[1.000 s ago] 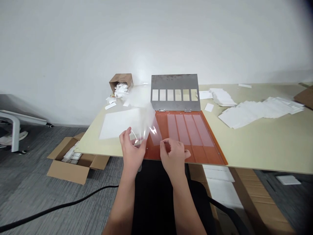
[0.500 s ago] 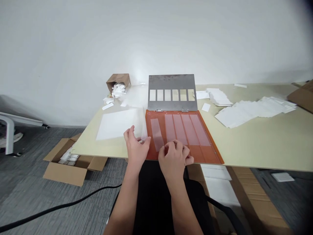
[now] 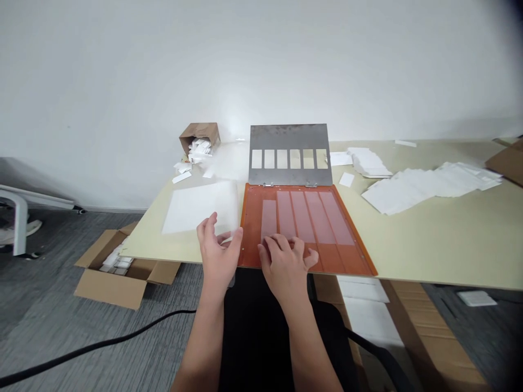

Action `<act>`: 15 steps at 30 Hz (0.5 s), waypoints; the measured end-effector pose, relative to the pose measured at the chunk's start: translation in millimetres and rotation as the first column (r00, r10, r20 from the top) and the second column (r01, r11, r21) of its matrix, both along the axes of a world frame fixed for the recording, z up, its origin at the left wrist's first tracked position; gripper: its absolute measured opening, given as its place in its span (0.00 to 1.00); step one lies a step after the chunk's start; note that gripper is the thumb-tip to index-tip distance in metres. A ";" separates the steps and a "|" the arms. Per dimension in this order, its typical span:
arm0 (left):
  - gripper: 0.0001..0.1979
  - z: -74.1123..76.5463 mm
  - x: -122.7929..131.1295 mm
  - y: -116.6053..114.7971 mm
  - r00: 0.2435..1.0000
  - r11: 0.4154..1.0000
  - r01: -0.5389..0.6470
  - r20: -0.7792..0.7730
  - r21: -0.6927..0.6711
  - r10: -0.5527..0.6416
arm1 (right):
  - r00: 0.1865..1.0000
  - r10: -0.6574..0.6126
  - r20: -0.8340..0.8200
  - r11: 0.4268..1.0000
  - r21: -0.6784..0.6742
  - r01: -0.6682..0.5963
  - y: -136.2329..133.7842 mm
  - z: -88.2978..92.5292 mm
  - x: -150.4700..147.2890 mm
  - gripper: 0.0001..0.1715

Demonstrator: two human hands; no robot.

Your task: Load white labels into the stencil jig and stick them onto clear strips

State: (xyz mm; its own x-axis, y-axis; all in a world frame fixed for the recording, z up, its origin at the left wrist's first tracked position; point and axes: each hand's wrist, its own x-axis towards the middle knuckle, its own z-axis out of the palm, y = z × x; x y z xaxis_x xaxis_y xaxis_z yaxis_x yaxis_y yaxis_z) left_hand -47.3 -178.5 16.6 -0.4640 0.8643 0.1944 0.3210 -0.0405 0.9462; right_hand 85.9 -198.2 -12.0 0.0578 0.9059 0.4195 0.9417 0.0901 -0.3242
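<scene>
A pale laminate tabletop [image 3: 429, 245] runs across my view beneath a white wall, and the clear film strip [image 3: 268, 218] is what I watch: a moment ago it curled in the air, and now it lies flat in the leftmost lane of the orange board [image 3: 351, 261], at the near left of the row. My left hand [image 3: 218, 253] has let go and hovers with its fingers [image 3: 213, 220] spread and empty, just left of the board's near edge. My right hand [image 3: 284, 269] sits on the board with its fingers [image 3: 278, 243] splayed and pressing down lightly at the strip's near end, grasping nothing. The strip now joins four similar strips [image 3: 318, 215] side by side, making five. Beyond them, a steel plate [image 3: 290, 136] with six rectangular windows stands hinged at the board's far edge. To the left lies a white sheet [image 3: 200, 207], with a tipped paper bag [image 3: 198, 136] spilling white pieces behind it, while loose paper stacks [image 3: 429, 188] spread across the right.
</scene>
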 end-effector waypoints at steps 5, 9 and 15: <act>0.33 -1.1 -1.5 -3.3 1.000 1.000 0.014 -0.001 0.023 -0.014 | 1.000 0.001 0.031 0.999 -0.050 0.000 3.3 -0.6 -0.4 0.18; 0.33 -2.7 -2.5 -5.3 0.999 0.999 0.032 -0.005 0.032 -0.032 | 0.999 0.011 0.044 0.998 -0.069 -0.008 7.3 0.7 -0.5 0.21; 0.29 -6.0 -5.4 -7.0 0.998 0.997 0.062 0.026 0.051 -0.063 | 0.999 -0.003 0.038 0.992 -0.124 0.008 5.2 3.2 -1.9 0.26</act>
